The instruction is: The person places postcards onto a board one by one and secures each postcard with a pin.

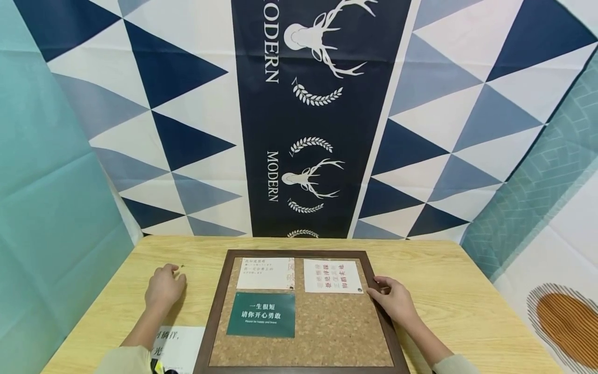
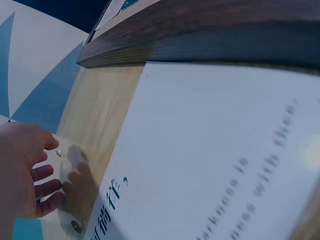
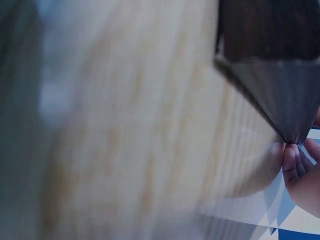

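A brown-framed corkboard (image 1: 343, 332) lies on the wooden table. Pinned on it are a white card with small print (image 1: 263, 272), a white card with red lettering (image 1: 333, 276) and a green card (image 1: 261, 315). My right hand (image 1: 394, 301) grips the frame's right edge, thumb over the top and fingers along the outer side, close to a tack (image 1: 359, 290) in the red-lettered card. To the left of the board, my left hand (image 1: 164, 286) hovers low with loosely bent fingers, holding nothing visible. A small tack (image 2: 59, 152) is by its thumb, and another tack (image 2: 76, 226) lies nearby.
A loose white card with dark lettering (image 1: 179, 345) lies on the table against the board's left side, partly under my left forearm. Behind the table (image 1: 434, 280) hangs a patterned cloth (image 1: 322, 119) with triangles and deer heads.
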{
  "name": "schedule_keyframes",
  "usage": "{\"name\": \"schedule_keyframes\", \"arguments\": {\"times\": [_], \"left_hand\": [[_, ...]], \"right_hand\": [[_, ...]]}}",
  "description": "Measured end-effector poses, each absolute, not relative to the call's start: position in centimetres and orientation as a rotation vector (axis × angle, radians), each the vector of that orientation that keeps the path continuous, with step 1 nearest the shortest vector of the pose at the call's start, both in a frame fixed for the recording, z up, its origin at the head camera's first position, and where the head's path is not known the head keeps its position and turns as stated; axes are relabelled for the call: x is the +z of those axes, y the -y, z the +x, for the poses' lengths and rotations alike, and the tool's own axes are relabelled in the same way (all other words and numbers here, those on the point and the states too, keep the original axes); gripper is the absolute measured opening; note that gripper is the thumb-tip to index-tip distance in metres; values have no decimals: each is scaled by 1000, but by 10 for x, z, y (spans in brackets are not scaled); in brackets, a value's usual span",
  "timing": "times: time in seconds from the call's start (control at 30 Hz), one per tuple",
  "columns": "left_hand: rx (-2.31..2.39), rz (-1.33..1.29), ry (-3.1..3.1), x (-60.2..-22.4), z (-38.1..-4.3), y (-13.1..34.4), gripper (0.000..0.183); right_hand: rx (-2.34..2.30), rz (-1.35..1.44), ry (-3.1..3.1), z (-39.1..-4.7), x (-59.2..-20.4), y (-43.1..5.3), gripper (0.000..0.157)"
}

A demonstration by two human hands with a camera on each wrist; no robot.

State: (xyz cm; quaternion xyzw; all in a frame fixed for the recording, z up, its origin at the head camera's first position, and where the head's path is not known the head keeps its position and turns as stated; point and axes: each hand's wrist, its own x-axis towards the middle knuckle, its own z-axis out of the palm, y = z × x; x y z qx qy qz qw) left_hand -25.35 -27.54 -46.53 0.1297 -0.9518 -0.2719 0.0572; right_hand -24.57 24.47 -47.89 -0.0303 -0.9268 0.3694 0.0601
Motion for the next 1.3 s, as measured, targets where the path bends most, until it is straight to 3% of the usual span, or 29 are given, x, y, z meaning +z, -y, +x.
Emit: {"name": "schedule_keyframes", "arguments": {"times": [1.3], "left_hand": [[-804,404,2939,-467,-281,280,41]], "right_hand": [[1158,-120,2797,-242,-478,-243,45]]}}
